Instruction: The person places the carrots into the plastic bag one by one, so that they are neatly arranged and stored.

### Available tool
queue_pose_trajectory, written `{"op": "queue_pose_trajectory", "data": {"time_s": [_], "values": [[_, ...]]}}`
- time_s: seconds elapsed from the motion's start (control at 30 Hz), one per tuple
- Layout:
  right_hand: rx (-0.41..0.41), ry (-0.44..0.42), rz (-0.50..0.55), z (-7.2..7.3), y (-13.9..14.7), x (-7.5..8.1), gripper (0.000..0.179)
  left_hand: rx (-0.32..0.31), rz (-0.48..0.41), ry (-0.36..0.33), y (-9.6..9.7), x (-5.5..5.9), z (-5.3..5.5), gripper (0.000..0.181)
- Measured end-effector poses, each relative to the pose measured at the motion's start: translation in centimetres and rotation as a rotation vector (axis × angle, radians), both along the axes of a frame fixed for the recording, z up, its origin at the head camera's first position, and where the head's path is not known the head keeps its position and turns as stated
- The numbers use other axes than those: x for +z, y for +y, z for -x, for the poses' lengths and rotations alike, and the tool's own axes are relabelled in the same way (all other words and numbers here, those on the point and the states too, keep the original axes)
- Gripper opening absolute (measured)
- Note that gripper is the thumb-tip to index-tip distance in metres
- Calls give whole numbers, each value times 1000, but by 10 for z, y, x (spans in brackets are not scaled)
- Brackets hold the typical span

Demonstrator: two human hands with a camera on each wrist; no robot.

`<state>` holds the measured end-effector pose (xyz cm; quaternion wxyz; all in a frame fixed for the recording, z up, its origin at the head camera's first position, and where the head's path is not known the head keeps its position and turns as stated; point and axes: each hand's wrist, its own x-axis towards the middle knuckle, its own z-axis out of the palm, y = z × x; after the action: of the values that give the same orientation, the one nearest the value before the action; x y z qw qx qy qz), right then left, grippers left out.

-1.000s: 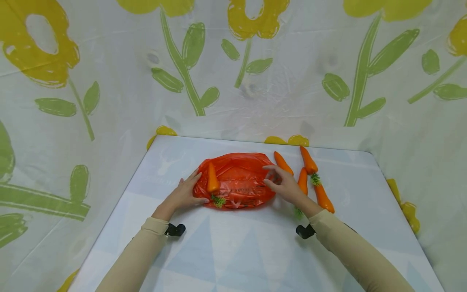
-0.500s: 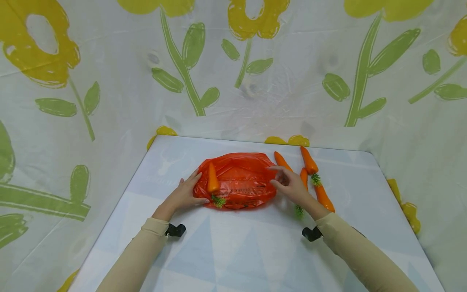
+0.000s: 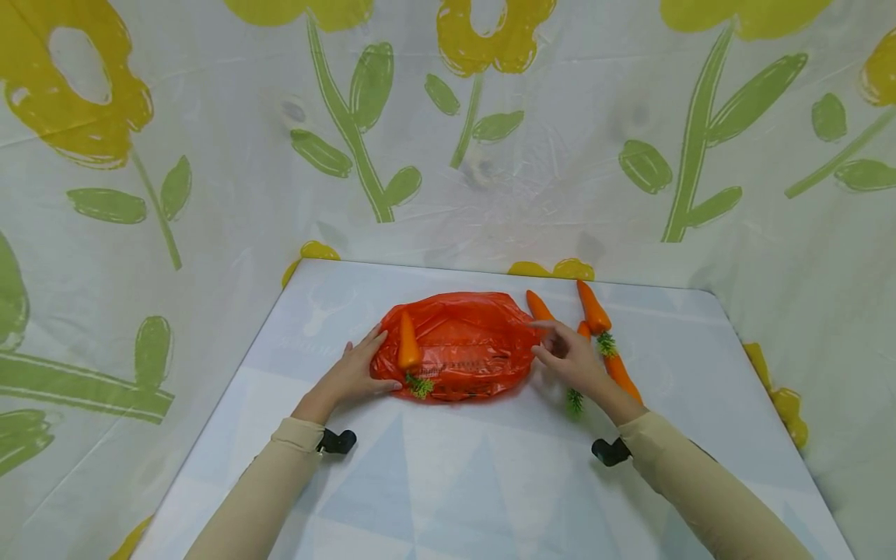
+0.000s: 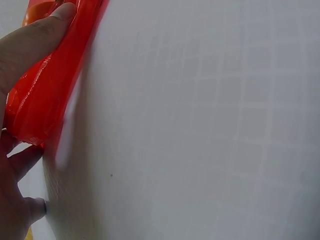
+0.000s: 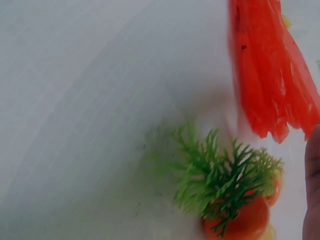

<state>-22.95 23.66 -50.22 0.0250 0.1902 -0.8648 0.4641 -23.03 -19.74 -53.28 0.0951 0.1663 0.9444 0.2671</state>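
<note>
A red plastic bag (image 3: 476,350), with faint print on its front, lies on the table between both hands. My left hand (image 3: 353,369) holds the bag's left end, thumb at the near side and fingers spread at the far side. One carrot (image 3: 408,342) with a green leafy top lies on the bag's left part. At the bag's right edge my right hand (image 3: 570,358) pinches the plastic between thumb and fingers. The red bag (image 5: 270,70) stretches toward that hand in the right wrist view, where only a sliver of thumb (image 5: 313,185) shows.
Several carrots lie right of the bag: one at the back (image 3: 593,307), another (image 3: 619,377) below it, and others partly behind the right hand. Leafy carrot tops (image 5: 225,175) show close to the right wrist camera. A flower-print curtain (image 3: 448,194) stands behind the table (image 3: 441,482).
My right hand has moved steadily to the right, drawing the bag's right edge a little outward with it. The left hand and the carrot on the bag stay in place.
</note>
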Motion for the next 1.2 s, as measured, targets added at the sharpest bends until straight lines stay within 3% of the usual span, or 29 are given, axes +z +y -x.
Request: {"op": "queue_pose_trajectory", "data": {"time_s": [0.37, 0.6, 0.83, 1.2], "values": [[-31, -59, -35, -5, 13, 0, 38, -3, 4, -4, 0, 1, 0, 109], [-57, -46, -38, -5, 23, -1, 42, 7, 6, -3, -1, -1, 1, 109], [-117, -115, -61, -8, 32, 2, 44, 8, 2, -20, -1, -1, 0, 110], [-117, -36, -79, -12, 52, 0, 42, 9, 7, -24, -1, -3, 2, 110]]}}
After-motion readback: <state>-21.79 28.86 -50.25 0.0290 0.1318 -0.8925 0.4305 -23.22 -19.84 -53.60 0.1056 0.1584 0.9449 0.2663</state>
